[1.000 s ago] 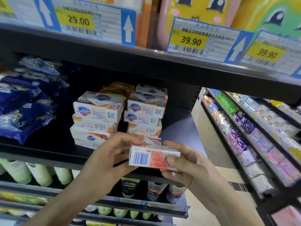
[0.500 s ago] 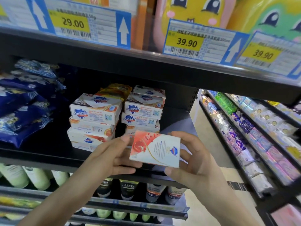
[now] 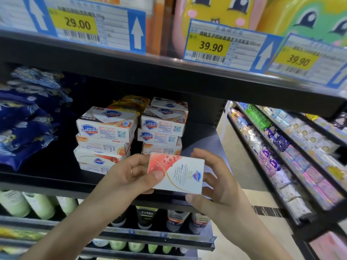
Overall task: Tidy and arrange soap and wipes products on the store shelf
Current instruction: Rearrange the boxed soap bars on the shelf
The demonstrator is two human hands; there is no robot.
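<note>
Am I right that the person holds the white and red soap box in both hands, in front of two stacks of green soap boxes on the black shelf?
Not quite: the head view shows the stacked soap boxes are white with orange and red print, not green. The rest stands: the left hand and right hand both hold the white and red soap box in front of two stacks on the black shelf.

A white and red soap box (image 3: 176, 173) is facing the camera, slightly tilted, just in front of two stacks of soap boxes (image 3: 129, 136) sitting on the black shelf (image 3: 47, 177).
</note>
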